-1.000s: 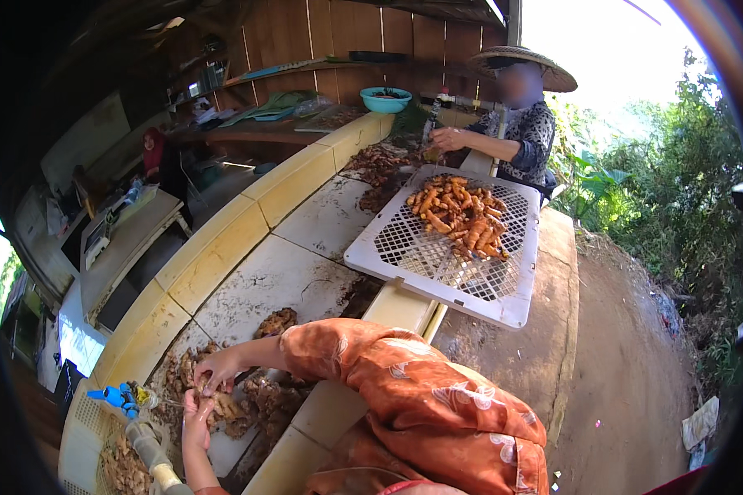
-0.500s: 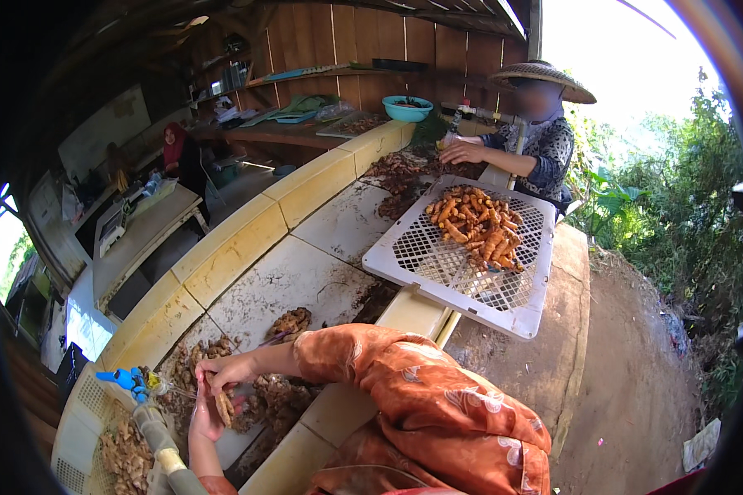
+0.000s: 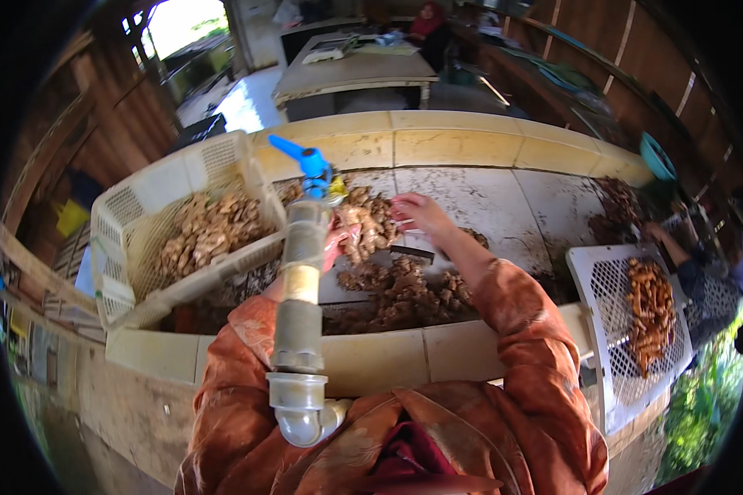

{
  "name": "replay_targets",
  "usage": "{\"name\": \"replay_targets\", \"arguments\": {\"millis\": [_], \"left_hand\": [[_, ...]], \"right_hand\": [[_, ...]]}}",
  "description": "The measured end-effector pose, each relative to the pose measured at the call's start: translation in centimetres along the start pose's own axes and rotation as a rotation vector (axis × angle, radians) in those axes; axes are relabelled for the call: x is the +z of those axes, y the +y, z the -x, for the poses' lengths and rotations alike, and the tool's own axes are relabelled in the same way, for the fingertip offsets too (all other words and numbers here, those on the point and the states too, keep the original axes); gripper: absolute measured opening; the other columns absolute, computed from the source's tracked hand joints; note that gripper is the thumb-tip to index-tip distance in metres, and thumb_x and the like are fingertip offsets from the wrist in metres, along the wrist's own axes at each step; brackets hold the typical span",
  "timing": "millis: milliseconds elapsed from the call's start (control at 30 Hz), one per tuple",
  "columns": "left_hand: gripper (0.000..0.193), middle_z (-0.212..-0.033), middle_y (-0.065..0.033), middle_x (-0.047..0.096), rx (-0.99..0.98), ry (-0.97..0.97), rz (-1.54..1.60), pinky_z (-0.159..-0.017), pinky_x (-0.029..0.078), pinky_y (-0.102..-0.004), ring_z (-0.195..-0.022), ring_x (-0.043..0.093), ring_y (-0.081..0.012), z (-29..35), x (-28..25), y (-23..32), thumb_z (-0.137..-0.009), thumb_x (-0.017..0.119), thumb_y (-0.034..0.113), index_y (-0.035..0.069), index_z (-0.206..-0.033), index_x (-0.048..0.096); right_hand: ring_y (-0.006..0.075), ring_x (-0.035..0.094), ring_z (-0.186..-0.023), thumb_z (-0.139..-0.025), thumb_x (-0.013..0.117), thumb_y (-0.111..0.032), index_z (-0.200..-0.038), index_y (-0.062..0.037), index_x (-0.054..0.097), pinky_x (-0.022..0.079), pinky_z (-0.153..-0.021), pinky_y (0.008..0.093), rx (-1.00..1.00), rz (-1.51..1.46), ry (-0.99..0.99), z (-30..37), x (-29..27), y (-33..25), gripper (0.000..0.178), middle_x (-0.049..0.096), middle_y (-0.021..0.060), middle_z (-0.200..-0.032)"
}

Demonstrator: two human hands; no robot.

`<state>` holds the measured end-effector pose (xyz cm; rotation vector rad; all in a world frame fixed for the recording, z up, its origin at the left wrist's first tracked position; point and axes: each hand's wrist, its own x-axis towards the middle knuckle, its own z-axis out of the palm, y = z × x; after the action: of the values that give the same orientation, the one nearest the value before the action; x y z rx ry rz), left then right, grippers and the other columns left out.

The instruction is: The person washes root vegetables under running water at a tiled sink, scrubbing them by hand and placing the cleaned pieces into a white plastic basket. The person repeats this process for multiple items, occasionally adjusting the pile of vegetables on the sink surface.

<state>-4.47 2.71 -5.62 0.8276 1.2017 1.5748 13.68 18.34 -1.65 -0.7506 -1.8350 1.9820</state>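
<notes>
Now ginger roots [image 3: 363,216] between left fingers [image 3: 335,241] and right fingers [image 3: 405,211].

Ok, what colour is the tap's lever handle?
The lever handle is bright blue, clearest in the head view.

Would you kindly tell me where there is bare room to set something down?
The widest patch is the dirt-speckled white tile, bordered by the yellow ledge, the right hand and the dark heap at far right. The mesh tray also has bare mesh left of its turmeric. Crowded: around the left hand, where ginger lies thick; more fills much of the crate.
</notes>
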Motion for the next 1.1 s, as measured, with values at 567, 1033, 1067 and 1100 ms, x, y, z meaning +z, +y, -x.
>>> {"name": "replay_targets", "arguments": {"millis": [567,1033,1067,1100], "left_hand": [[0.066,-0.117,-0.0113,0.047,-0.034,-0.088,-0.921,-0.092,0.038,-0.0314,-0.108,0.047,-0.0205,-1.6,-2.0,-4.7,-0.071,0.07,0.006,0.0,-0.124,0.031],[0.045,-0.091,-0.0165,0.063,0.07,-0.339,-1.155,-0.072,0.047,-0.0356,-0.085,0.059,-0.0215,0.0,-2.1,0.0,-0.057,0.069,0.012,0.0,-0.098,0.056],[0.038,-0.088,-0.0119,0.063,-0.011,-0.306,-1.021,-0.069,0.047,-0.032,-0.08,0.059,-0.018,0.0,-1.6,0.7,-0.063,0.066,0.01,0.002,-0.098,0.057],[0.032,-0.085,-0.0073,0.063,-0.11,-0.233,-0.948,-0.066,0.047,-0.0285,-0.076,0.059,-0.0145,0.0,-1.0,1.3,-0.068,0.063,0.007,0.004,-0.099,0.057]], "right_hand": [[0.0394,0.057,-0.087,-0.091,0.044,-0.025,-0.112,-0.0023,0.045,0.045,-0.073,0.0459,-0.241,0.738,-0.114,0.7,5.0,4.4,0.031,0.057,0.0248,-0.089],[0.0371,0.059,-0.074,-0.076,0.052,-0.021,-0.086,-0.0021,0.057,0.045,-0.064,0.046,-0.395,1.181,-0.488,0.8,5.2,5.0,0.022,0.059,0.0204,-0.075],[0.0348,0.06,-0.077,-0.081,0.051,-0.028,-0.087,-0.0027,0.058,0.046,-0.068,0.045,-0.29,1.097,-0.445,0.5,4.9,4.8,0.027,0.06,0.0193,-0.079],[0.0338,0.059,-0.08,-0.086,0.047,-0.034,-0.09,-0.0039,0.06,0.046,-0.072,0.0434,-0.335,0.949,-0.369,0.8,4.2,5.0,0.033,0.061,0.0185,-0.082]]}}
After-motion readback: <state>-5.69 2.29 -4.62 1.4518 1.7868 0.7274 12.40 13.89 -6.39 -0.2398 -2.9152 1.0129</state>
